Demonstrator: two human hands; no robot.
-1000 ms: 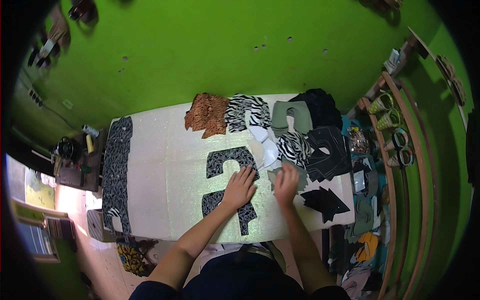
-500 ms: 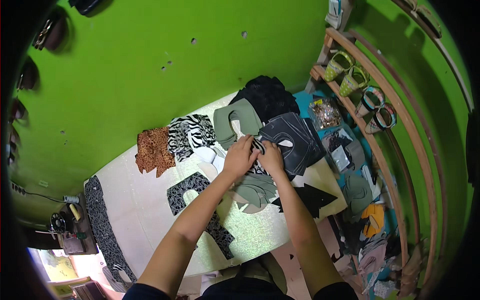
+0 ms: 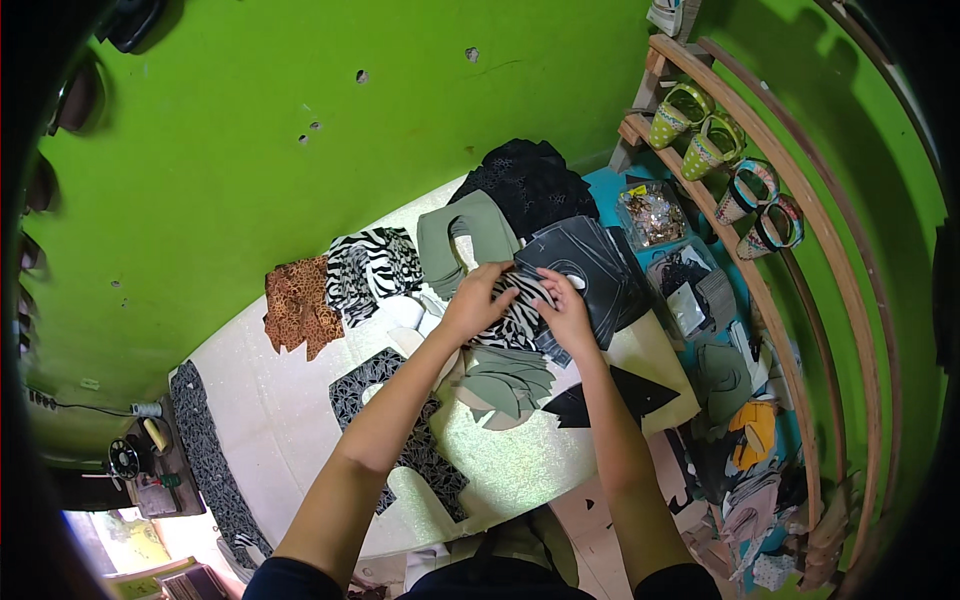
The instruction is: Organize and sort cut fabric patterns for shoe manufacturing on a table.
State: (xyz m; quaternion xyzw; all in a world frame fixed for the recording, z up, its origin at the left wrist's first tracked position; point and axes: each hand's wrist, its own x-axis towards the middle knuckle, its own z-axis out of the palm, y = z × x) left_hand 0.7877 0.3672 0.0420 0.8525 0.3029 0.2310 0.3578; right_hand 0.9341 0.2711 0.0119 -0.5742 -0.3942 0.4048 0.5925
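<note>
My left hand (image 3: 476,298) and my right hand (image 3: 566,308) both grip a zebra-striped cut piece (image 3: 520,317), held just above the white work table (image 3: 300,420). Under it lie grey-green cut pieces (image 3: 505,382) and a stack of dark grey pieces (image 3: 590,262). A black patterned U-shaped piece (image 3: 360,385) lies flat to the left of my left forearm. Another zebra-striped stack (image 3: 368,268) and an orange leopard-print stack (image 3: 296,303) sit at the table's far left side. A grey-green stack (image 3: 462,240) and a black stack (image 3: 528,180) lie toward the wall.
A black triangular piece (image 3: 610,397) lies near the table's right edge. A wooden rack (image 3: 760,250) on the right holds several patterned shoes (image 3: 690,125). Trays of small parts and scraps (image 3: 690,290) fill the blue shelf. A strip of dark patterned fabric (image 3: 205,460) runs along the table's left end.
My head has turned right, shifting the table. Both hands left the black patterned piece, moved to the zebra-striped piece and picked it up.
</note>
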